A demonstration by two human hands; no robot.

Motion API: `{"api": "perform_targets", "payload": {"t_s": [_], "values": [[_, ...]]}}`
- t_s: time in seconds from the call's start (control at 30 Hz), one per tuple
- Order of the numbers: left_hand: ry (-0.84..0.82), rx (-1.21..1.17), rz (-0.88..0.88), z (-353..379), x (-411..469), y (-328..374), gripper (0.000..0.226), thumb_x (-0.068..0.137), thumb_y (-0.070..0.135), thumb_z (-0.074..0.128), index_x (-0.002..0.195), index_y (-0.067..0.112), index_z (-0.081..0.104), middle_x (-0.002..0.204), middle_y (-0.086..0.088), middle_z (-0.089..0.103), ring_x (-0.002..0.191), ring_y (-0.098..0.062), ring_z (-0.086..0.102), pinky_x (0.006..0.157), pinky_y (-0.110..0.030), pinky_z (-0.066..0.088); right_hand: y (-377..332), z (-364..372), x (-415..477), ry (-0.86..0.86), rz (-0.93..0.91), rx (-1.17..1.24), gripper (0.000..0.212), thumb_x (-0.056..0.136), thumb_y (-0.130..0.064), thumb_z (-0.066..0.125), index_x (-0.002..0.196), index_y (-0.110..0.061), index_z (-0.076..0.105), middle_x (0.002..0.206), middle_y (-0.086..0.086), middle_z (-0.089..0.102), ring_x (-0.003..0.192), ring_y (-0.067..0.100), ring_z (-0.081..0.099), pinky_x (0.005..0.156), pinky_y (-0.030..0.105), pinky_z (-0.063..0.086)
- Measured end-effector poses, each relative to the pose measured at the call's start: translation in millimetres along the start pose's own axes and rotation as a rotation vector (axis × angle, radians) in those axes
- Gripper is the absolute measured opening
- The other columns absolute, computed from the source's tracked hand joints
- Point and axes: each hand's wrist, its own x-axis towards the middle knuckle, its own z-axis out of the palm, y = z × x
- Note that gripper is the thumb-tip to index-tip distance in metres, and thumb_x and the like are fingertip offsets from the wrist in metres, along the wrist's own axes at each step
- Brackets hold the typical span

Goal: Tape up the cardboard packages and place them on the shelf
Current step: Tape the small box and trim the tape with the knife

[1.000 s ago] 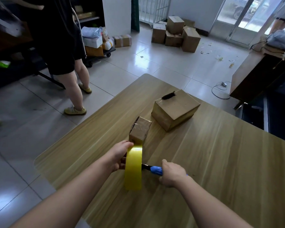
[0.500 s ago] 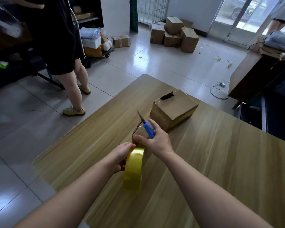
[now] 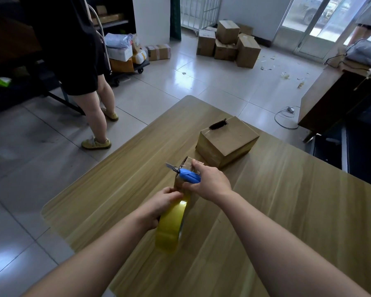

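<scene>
Your left hand (image 3: pixel 161 207) grips the yellow tape roll (image 3: pixel 171 225), fingers curled round its upper rim, and the roll stands on edge on the wooden table (image 3: pixel 287 200). Your right hand (image 3: pixel 210 183) holds the blue utility knife (image 3: pixel 190 175) in curled fingers, blade out and pointing left, and rests on the small cardboard box (image 3: pixel 187 162) just beyond the roll. Tape runs from roll to box. 1 larger cardboard box (image 3: pixel 227 142) sits just behind, with a dark object (image 3: pixel 217 124) on top that I can't make out. A person in black (image 3: pixel 77 61) stands on the tiles at left. More boxes (image 3: pixel 227 43) are stacked across the floor.
</scene>
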Motion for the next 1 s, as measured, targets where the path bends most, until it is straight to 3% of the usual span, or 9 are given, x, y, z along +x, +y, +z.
{"api": "perform_targets", "payload": {"t_s": [0.1,0.23,0.3,0.43,0.53,0.63,0.7,0.83,1.0], "values": [[-0.018,0.065,-0.043,-4,2,-1,0.041,0.094,0.028,0.059,0.132,0.020,0.046,0.102,-0.005,0.056,0.092,-0.023,0.059,0.078,-0.036,0.053,-1,-10,2,-0.052,-0.031,-0.015,0.070,0.087,-0.044,0.069,0.148,-0.027,0.039,0.135,-0.002,0.058,0.116,0.018,0.059,0.089,0.031,0.051],[-0.032,0.115,-0.048,-5,2,-2,0.041,0.095,0.027,0.057,0.132,0.023,0.041,0.094,0.000,0.054,0.082,-0.016,0.058,0.065,-0.026,0.052,-6,-14,6,-0.067,-0.049,-0.068,0.061,0.088,-0.043,0.069,0.141,-0.024,0.046,0.133,0.000,0.059,0.116,0.020,0.057,0.088,0.033,0.050],[-0.014,0.130,-0.040,-3,2,-4,0.034,0.095,0.027,0.058,0.122,0.024,0.039,0.092,0.002,0.053,0.079,-0.014,0.057,0.063,-0.024,0.051,-5,-13,6,-0.071,-0.045,-0.088,0.060,0.089,-0.042,0.068,0.142,-0.024,0.045,0.132,0.000,0.059,0.115,0.020,0.058,0.086,0.032,0.049],[0.039,0.123,-0.028,8,6,-11,0.059,0.094,0.030,0.060,0.145,0.026,0.030,0.101,-0.005,0.054,0.081,-0.019,0.058,0.063,-0.029,0.051,-3,-11,6,-0.085,-0.020,-0.108,0.060,0.090,-0.042,0.067,0.142,-0.025,0.043,0.130,0.000,0.060,0.113,0.022,0.058,0.087,0.036,0.052],[0.053,0.072,-0.037,12,7,-15,0.066,0.094,0.031,0.059,0.150,0.023,0.026,0.116,-0.008,0.054,0.082,-0.018,0.059,0.060,-0.028,0.049,-3,-9,7,-0.098,-0.016,-0.125,0.068,0.090,-0.043,0.065,0.149,-0.028,0.034,0.133,0.000,0.058,0.116,0.022,0.057,0.088,0.036,0.052],[0.050,0.033,-0.043,13,9,-14,0.062,0.095,0.027,0.058,0.149,0.018,0.028,0.106,-0.005,0.056,0.079,-0.016,0.059,0.059,-0.027,0.050,0,-5,6,-0.106,-0.001,-0.108,0.074,0.090,-0.044,0.065,0.153,-0.031,0.027,0.137,0.000,0.055,0.119,0.022,0.055,0.089,0.036,0.052],[0.080,-0.011,-0.040,16,11,-15,0.060,0.094,0.024,0.060,0.147,0.017,0.033,0.104,-0.005,0.059,0.082,-0.018,0.060,0.065,-0.030,0.052,1,-4,6,-0.118,0.017,-0.063,0.075,0.090,-0.043,0.066,0.153,-0.033,0.026,0.139,-0.002,0.054,0.120,0.022,0.055,0.091,0.037,0.052],[0.146,-0.012,0.011,20,18,-23,0.057,0.090,0.026,0.066,0.141,0.018,0.043,0.123,-0.010,0.060,0.103,-0.027,0.062,0.089,-0.040,0.053,7,-6,8,-0.181,0.046,0.056,0.082,0.089,-0.041,0.068,0.154,-0.034,0.020,0.146,-0.001,0.048,0.124,0.023,0.053,0.098,0.041,0.050],[0.121,-0.001,0.042,24,18,-27,0.048,0.089,0.022,0.066,0.134,0.015,0.051,0.120,-0.012,0.064,0.107,-0.029,0.063,0.095,-0.042,0.051,17,-14,2,-0.181,0.039,0.110,0.080,0.091,-0.045,0.064,0.155,-0.039,0.015,0.143,-0.001,0.050,0.102,0.017,0.062,0.082,0.034,0.057]]}}
